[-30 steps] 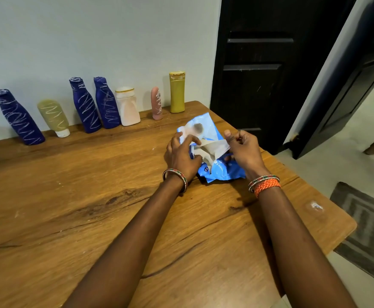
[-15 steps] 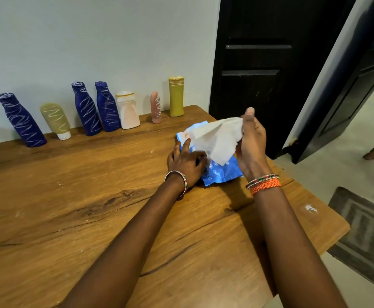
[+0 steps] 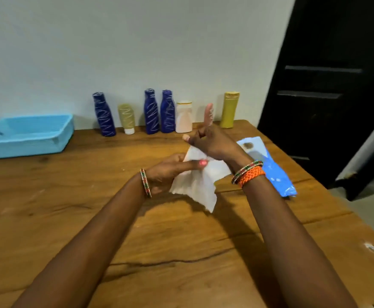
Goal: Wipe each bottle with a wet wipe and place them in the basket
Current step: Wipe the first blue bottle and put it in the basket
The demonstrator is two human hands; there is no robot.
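Note:
A white wet wipe (image 3: pixel 198 183) hangs above the wooden table (image 3: pixel 70 218), held by both hands. My left hand (image 3: pixel 170 172) grips its left side with the thumb on top. My right hand (image 3: pixel 212 143) pinches its upper edge. Several bottles stand in a row against the wall: three dark blue ones (image 3: pixel 104 115) (image 3: pixel 151 112) (image 3: pixel 168 112), an olive tube (image 3: pixel 126 117), a white bottle (image 3: pixel 184 117), a pink tube (image 3: pixel 208 113) and a yellow bottle (image 3: pixel 229 110). A light blue basket (image 3: pixel 26 135) sits at the far left.
The blue wet-wipe pack (image 3: pixel 268 167) lies on the table to the right of my hands. A dark door (image 3: pixel 326 85) stands to the right beyond the table's edge. The table's right edge runs close to the pack.
The wipe came free of the pack and moved left; my left hand left the pack and took hold of the wipe. The view swung left, bringing the basket into sight.

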